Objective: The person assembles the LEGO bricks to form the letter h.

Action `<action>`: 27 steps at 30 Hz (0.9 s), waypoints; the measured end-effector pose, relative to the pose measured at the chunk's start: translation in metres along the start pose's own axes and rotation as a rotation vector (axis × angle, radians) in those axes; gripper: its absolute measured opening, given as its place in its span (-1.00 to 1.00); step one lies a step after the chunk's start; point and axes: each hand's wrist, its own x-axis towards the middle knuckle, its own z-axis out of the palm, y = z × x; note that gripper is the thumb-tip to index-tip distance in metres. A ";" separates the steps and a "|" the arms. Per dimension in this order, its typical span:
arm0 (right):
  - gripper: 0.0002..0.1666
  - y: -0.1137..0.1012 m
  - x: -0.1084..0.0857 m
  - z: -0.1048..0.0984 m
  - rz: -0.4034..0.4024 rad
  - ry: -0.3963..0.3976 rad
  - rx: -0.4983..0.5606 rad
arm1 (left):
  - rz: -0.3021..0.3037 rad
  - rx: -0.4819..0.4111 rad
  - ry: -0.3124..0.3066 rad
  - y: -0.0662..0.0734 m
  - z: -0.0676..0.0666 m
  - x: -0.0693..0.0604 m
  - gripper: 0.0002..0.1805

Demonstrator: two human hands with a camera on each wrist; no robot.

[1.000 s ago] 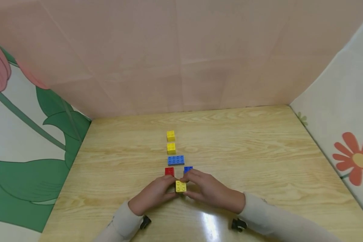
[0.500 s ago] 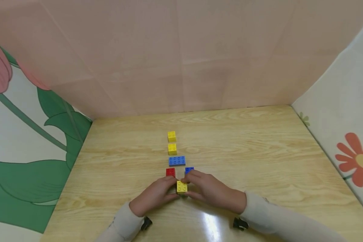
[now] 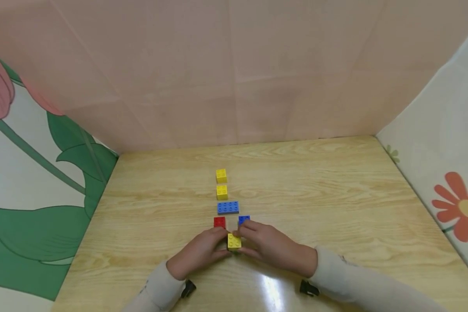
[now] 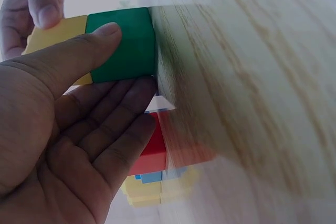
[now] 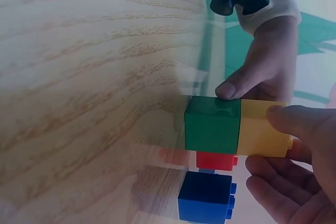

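Observation:
A yellow toy building brick (image 3: 234, 242) sits on top of a green brick (image 4: 128, 43), their faces meeting flush in both wrist views. The green brick stands on the table, hidden from above in the head view. My left hand (image 3: 200, 252) grips the green brick low down, thumb on one side and fingers on the other. On the other side, my right hand (image 3: 273, 249) pinches the yellow brick between thumb and fingers. Just beyond the hands lie a red brick (image 3: 219, 222) and a small blue brick (image 3: 243, 219), partly covered by the right fingers in the head view.
Farther back on the wooden table (image 3: 316, 186) lies a long blue brick (image 3: 228, 207). Behind it come a yellow brick (image 3: 222, 192) and a second yellow brick (image 3: 221, 175). A pinkish wall covering (image 3: 234, 78) rises at the table's back edge, with patterned panels at both sides.

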 end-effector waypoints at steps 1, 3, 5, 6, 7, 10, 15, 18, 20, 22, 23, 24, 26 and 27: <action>-0.61 0.000 0.000 0.000 -0.001 0.000 -0.011 | 0.001 0.002 0.001 0.000 0.000 0.000 -0.63; -0.61 0.000 0.000 0.000 -0.002 -0.002 -0.027 | -0.003 0.003 0.001 0.000 0.000 0.000 -0.63; -0.60 0.000 0.000 0.000 0.002 -0.007 -0.038 | -0.005 0.003 0.001 0.001 0.000 0.001 -0.63; -0.60 0.000 0.000 0.000 0.003 -0.009 -0.044 | -0.002 0.005 0.002 0.001 0.000 0.001 -0.63; -0.60 0.000 0.000 0.000 0.002 -0.011 -0.048 | -0.002 0.006 0.001 0.001 0.000 0.001 -0.63; -0.61 -0.001 0.001 -0.001 -0.004 -0.013 -0.068 | -0.002 0.006 0.000 0.001 0.000 0.001 -0.63; -0.61 -0.002 0.002 -0.002 -0.022 -0.011 -0.096 | -0.002 0.004 0.001 0.001 -0.001 0.001 -0.63; -0.62 -0.003 0.003 -0.003 -0.033 -0.008 -0.105 | 0.000 0.003 0.001 0.001 -0.001 0.002 -0.62; -0.63 -0.003 0.003 -0.003 -0.042 -0.006 -0.113 | 0.000 0.005 0.000 0.001 0.000 0.002 -0.62; -0.63 -0.004 0.003 -0.004 -0.049 -0.005 -0.127 | 0.000 0.009 -0.001 0.001 0.000 0.002 -0.62; -0.64 -0.005 0.004 -0.004 -0.053 -0.004 -0.135 | -0.001 0.010 -0.001 0.001 0.000 0.002 -0.62; -0.64 -0.005 0.004 -0.003 -0.058 -0.002 -0.144 | -0.004 0.010 -0.002 0.002 0.000 0.002 -0.63; -0.64 -0.005 0.004 -0.003 -0.071 0.001 -0.162 | -0.005 0.010 0.001 0.002 0.000 0.001 -0.63; -0.63 -0.006 0.004 -0.003 -0.077 0.003 -0.170 | -0.002 0.010 0.003 0.002 0.000 0.001 -0.63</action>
